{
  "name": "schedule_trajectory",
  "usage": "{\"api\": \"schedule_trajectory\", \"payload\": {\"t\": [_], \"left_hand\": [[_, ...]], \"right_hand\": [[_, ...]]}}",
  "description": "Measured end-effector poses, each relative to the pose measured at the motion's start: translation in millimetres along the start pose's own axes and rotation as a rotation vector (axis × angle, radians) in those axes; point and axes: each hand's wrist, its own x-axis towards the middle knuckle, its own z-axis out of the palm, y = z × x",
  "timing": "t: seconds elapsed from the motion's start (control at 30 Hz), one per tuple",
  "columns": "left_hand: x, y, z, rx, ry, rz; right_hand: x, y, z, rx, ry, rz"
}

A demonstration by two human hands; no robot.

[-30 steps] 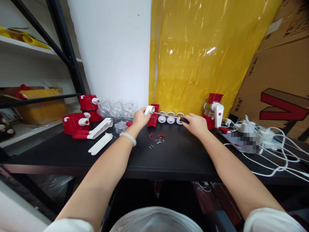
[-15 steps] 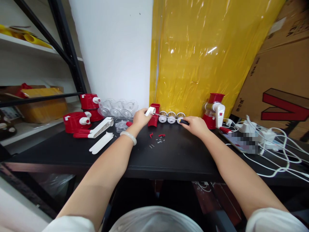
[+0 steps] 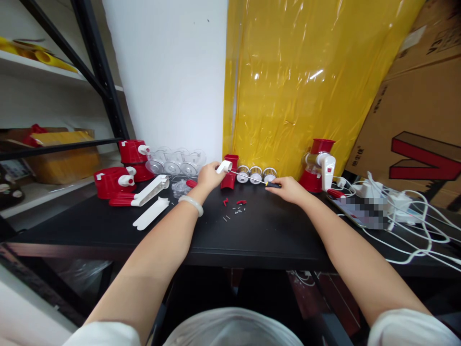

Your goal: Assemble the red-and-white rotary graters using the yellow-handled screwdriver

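My left hand point(image 3: 210, 176) is closed around a white plastic crank handle point(image 3: 225, 166) with a red grip point(image 3: 191, 183) showing on the far side of the wrist. In my right hand point(image 3: 290, 189) is a screwdriver point(image 3: 272, 185) with a black and yellow handle. Its long shaft points left, and the tip meets the open end of the white part. Behind the shaft stand a red plastic housing point(image 3: 228, 179) and three metal grater drums point(image 3: 255, 175). Below them on the table lie two small red pieces point(image 3: 241, 202) and several small pins or screws point(image 3: 236, 211).
White handle halves point(image 3: 151, 214) and red bases point(image 3: 113, 182) lie at left, beside clear plastic parts point(image 3: 176, 162). An assembled red and white drum grater point(image 3: 319, 166) stands at right, near a phone or tablet point(image 3: 356, 210) and tangled white cables point(image 3: 425, 226).
My right hand and the screwdriver handle have dipped slightly, and the grip on the handle has shifted. The left hand and its white part are almost still.
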Motion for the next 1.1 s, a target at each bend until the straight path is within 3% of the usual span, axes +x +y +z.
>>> {"api": "schedule_trajectory", "payload": {"t": [0.37, 1.1], "left_hand": [[-2.9, 7.5, -6.4, 0.033, -0.049, -0.003], [-2.4, 5.1, -4.9, 0.025, -0.014, 0.067]], "right_hand": [[-0.9, -0.2, -0.4, 0.340, -0.259, 0.204], [-4.0, -1.1, 1.4, 0.783, -0.406, 0.367]]}}
